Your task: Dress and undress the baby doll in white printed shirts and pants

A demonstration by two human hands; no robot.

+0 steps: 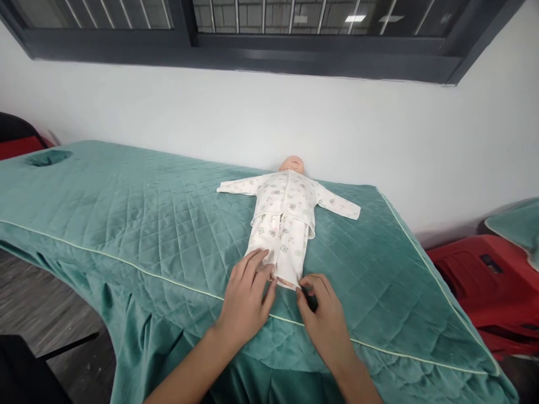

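A baby doll (292,164) lies on its back on a green quilted bed, its head toward the wall. It wears a white printed baby shirt (286,193) with both sleeves spread out, and matching baby trousers (280,238). My left hand (246,294) is over the lower end of the left trouser leg, fingers bent, with thumb and forefinger close together at the cuff. At the right cuff, my right hand (322,311) pinches the hem between thumb and fingers. A bit of the doll's skin-coloured leg shows at the hem between my hands.
The quilted green cover (168,219) has pale piping along its edge and a face hole (48,157) at the far left. Behind it rises a white wall with a barred window (269,50). A red plastic chair (475,275) stands right; a black object (25,370) is at lower left.
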